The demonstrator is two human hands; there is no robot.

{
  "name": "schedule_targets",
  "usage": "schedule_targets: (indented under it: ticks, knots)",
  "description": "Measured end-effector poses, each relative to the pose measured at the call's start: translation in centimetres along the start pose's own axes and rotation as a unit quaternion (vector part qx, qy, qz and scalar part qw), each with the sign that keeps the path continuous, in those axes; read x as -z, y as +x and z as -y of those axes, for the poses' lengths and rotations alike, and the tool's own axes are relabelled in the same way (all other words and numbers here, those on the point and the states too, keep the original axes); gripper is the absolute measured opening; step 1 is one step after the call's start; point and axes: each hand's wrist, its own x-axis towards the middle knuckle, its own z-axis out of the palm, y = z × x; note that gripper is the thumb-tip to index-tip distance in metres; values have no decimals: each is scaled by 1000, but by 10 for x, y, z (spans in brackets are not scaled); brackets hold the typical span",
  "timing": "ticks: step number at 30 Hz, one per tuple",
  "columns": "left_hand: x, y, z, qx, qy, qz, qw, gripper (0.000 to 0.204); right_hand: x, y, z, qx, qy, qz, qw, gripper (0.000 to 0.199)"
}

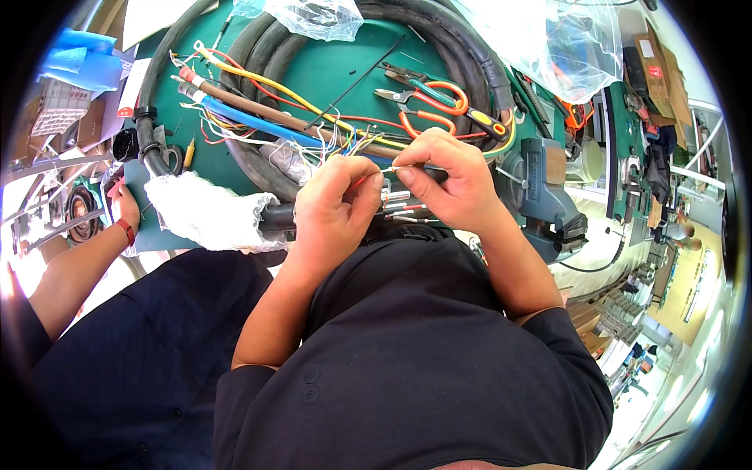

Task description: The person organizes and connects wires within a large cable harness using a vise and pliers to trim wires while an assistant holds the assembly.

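Note:
My left hand (333,205) pinches a thin wire (385,170) between thumb and forefinger, close to my body. Facing it, my right hand (456,178) pinches the same wire near its pale tip; the fingers hide most of it. Just beyond my hands lie a brown cable (258,106), a blue cable (262,121) and yellow and red wires with ring terminals. Several thin white wires (313,153) fan out beside my left hand. Orange-handled scissors (429,102) and green-handled pliers (435,94) rest beyond my right hand.
A thick black cable (258,63) coils over the green table (337,63). White foam wrap (207,211) covers its near left end. A grey vise (544,184) stands at right. Clear plastic bags (548,47) lie at the back. A co-worker's hand (125,207) is at far left.

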Motion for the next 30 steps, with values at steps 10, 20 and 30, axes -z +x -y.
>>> schedule_targets:
  ticks: [10,20,30]
  knots:
    - [1,2,-4,7,-3,-14,1000,15,0,1,0,-4,0,3,1000,9]
    - [2,1,-5,31,-19,-9,999,15,0,1,0,-2,-1,8,1000,9]
    - [9,-6,4,147,-137,43,979,13,3,-1,-3,-21,6,9,1000,10]
